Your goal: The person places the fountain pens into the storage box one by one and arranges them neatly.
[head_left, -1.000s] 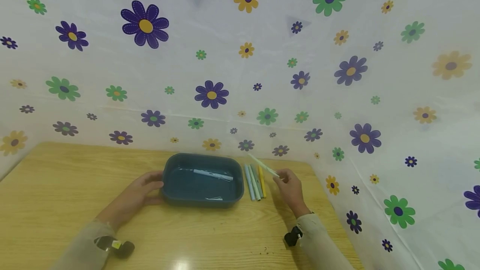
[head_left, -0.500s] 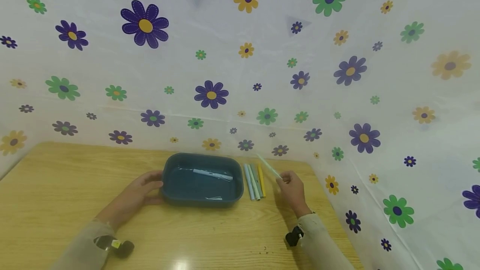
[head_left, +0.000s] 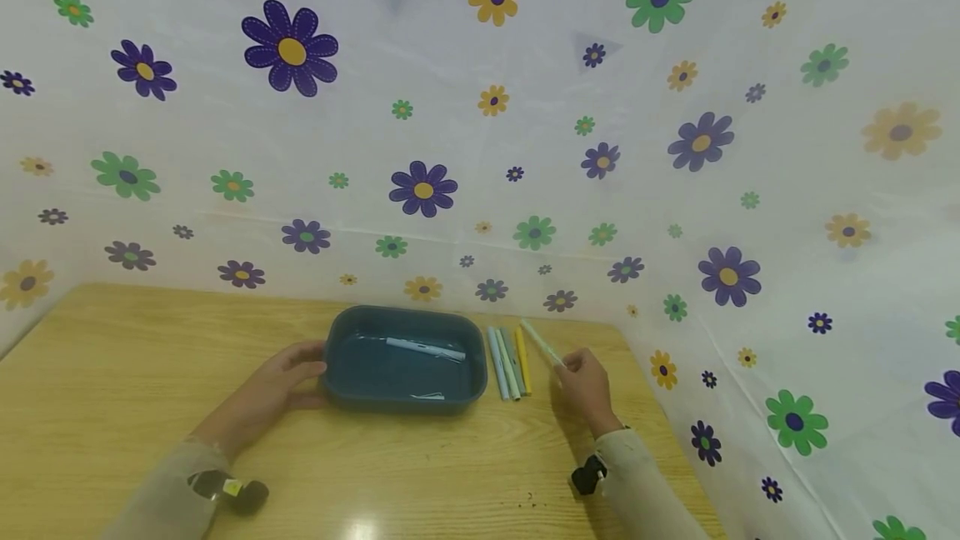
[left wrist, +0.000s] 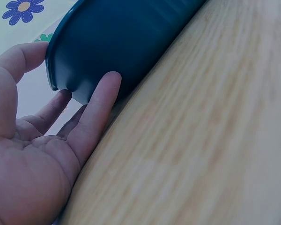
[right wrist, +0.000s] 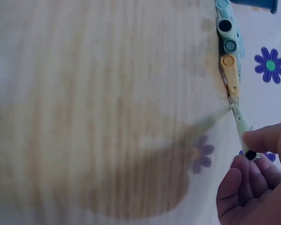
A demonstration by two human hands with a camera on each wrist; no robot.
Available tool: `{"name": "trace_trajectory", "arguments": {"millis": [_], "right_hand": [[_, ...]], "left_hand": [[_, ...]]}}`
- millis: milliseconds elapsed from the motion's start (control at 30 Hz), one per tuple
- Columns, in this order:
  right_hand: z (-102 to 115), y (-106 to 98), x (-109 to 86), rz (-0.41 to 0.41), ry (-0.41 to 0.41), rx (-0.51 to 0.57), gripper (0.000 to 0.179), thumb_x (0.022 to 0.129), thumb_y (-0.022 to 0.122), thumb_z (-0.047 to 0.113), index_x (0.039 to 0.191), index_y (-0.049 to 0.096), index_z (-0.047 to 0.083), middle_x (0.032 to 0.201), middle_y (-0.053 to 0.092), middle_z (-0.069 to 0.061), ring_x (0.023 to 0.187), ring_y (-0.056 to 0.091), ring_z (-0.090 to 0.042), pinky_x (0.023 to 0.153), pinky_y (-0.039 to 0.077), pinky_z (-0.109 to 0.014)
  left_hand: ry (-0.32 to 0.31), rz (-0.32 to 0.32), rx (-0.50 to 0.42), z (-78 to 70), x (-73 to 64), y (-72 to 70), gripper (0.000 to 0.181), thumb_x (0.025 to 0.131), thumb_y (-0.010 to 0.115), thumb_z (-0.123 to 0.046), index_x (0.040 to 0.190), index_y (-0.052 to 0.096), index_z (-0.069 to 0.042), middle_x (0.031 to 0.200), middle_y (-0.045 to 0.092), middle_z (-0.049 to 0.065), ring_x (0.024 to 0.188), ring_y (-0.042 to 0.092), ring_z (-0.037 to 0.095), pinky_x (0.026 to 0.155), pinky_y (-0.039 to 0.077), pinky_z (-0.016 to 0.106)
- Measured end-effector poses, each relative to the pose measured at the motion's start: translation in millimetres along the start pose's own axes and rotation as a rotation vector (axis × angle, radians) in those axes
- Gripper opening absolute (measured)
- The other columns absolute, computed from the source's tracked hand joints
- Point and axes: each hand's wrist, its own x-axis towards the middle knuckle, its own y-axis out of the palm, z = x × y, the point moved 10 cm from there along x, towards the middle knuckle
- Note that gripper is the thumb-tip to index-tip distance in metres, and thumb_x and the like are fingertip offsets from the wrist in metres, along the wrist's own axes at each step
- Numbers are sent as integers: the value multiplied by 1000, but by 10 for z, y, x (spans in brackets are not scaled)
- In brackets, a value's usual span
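Observation:
A dark blue rectangular bin (head_left: 405, 407) stands on the table. My left hand (head_left: 281, 377) touches its left end, and in the left wrist view the fingers (left wrist: 100, 98) lie mostly straight at the bin's outer wall. My right hand (head_left: 585, 382) pinches a pale green pen (head_left: 538, 338) by its near end, between thumb and fingers. That pen slants away to the far left, right of a row of several pens. The row holds a light blue pen (head_left: 498, 363), green-toned ones and a yellow pen (head_left: 522, 361). In the right wrist view the held pen (right wrist: 240, 123) tapers toward the yellow pen's end.
Inside the bin lies a pale blue pen (head_left: 426, 348); a small pale shape near its front wall is unclear. A white flower-print curtain (head_left: 450, 148) hangs behind and right of the wooden table (head_left: 420, 473). Small dark specks (head_left: 528, 501) dot the table's front.
My right hand has shifted slightly right and nearer, and the pale green pen's far end has swung right and lowered beside the yellow pen. My left hand and the bin have stayed put.

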Motion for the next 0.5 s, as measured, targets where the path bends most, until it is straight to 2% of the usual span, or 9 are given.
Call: {"name": "trace_trajectory", "arguments": {"millis": [100, 233, 400, 500], "right_hand": [[16, 65, -34, 57, -8, -43, 19, 89, 62, 20, 98, 58, 4, 90, 60, -12, 70, 56, -21, 54, 48, -30], [102, 148, -96, 124, -57, -104, 16, 88, 65, 17, 95, 58, 4, 88, 61, -10, 72, 56, -20, 56, 50, -33], [158, 236, -154, 164, -80, -165, 18, 86, 70, 21, 90, 59, 7, 86, 62, -5, 72, 58, -17, 59, 52, -33], [149, 269, -178, 185, -78, -162, 19, 85, 70, 22, 91, 60, 7, 86, 62, -4, 72, 57, -17, 60, 52, -33]], "left_hand": [[-2, 4, -4, -1, 1, 6, 58, 95, 56, -32, 144, 33, -10, 145, 34, 13, 120, 53, 34, 92, 53, 45], [-10, 0, -11, -7, -4, 11, 60, 94, 58, -33, 144, 33, -10, 145, 34, 12, 118, 54, 35, 92, 53, 45], [-12, 0, -14, 3, 1, 8, 59, 94, 57, -32, 144, 33, -10, 145, 35, 12, 118, 54, 35, 93, 53, 45], [-13, 2, -9, 2, 1, 9, 58, 94, 57, -32, 143, 34, -10, 145, 35, 12, 119, 53, 35, 93, 53, 45]]}}
